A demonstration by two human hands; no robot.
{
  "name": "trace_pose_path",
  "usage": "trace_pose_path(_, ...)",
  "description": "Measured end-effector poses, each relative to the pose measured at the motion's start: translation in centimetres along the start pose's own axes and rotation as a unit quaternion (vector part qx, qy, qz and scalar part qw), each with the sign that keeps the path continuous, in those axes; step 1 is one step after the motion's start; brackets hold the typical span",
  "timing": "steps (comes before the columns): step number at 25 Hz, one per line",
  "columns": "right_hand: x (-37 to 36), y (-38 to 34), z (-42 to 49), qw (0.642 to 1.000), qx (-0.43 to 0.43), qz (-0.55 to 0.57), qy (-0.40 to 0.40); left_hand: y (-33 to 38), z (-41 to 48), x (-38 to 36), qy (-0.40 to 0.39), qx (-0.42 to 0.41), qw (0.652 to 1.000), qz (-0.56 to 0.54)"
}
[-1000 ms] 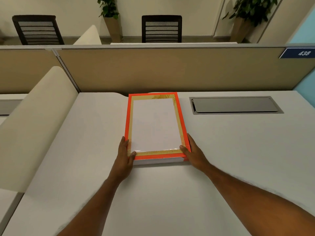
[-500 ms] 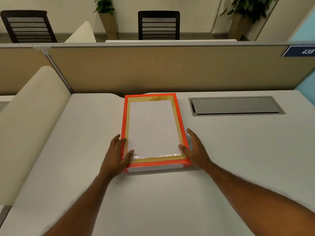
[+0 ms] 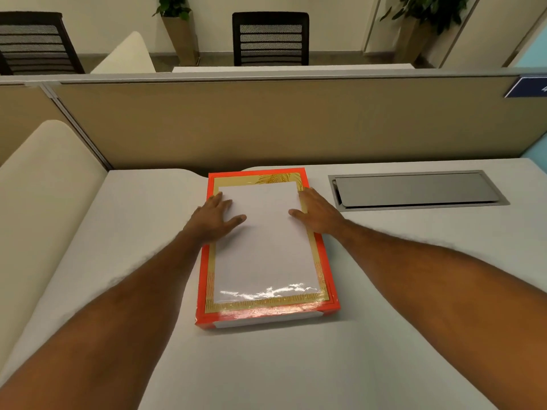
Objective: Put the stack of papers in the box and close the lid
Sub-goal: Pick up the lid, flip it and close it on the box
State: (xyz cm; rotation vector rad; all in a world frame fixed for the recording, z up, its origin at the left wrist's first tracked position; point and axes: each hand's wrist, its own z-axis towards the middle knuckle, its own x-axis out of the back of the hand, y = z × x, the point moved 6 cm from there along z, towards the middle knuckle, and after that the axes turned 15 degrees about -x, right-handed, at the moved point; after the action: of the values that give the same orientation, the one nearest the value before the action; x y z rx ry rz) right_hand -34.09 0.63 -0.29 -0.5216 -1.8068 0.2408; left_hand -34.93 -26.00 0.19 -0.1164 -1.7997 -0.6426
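Observation:
A flat orange-red box (image 3: 266,313) with a gold inner border lies lengthwise on the white desk (image 3: 384,291), and its lid is down. White paper (image 3: 266,253) fills the middle of its top, with a shiny glare near the front edge like clear film. My left hand (image 3: 216,221) lies flat on the left side of the top, toward the far end, with its thumb on the white area. My right hand (image 3: 316,211) lies flat on the right side opposite it. Neither hand grips anything, and the fingers of both are spread.
A grey cable hatch (image 3: 414,189) is set into the desk right of the box. A tan partition (image 3: 266,122) closes the far edge. A cream padded divider (image 3: 44,187) borders the left. Black chairs (image 3: 270,38) and potted plants (image 3: 177,28) stand beyond.
Both hands left the box's near corners and slid forward along its sides, and they now rest flat on the far half of the top. The box looks nearer in view.

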Motion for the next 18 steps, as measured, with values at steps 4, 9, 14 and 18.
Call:
trace_pose_path(4,-0.2,0.3,2.1,0.999,-0.003,-0.035,-0.023,-0.8,1.5,-0.3,0.0,0.011,1.0,0.003)
trace_pose_path(9,0.4,0.0,2.7,0.997,-0.016,-0.063,-0.029,-1.2,1.2,-0.9,0.01,0.008,0.999,0.03)
trace_pose_path(14,-0.5,0.1,-1.9,0.998,0.032,-0.029,0.036,0.6,-0.9,-1.6,0.045,-0.022,0.997,0.063)
trace_pose_path(18,-3.0,1.2,-7.4,0.996,0.067,0.011,0.059,3.0,-5.7,-3.3,0.128,-0.089,0.987,0.031)
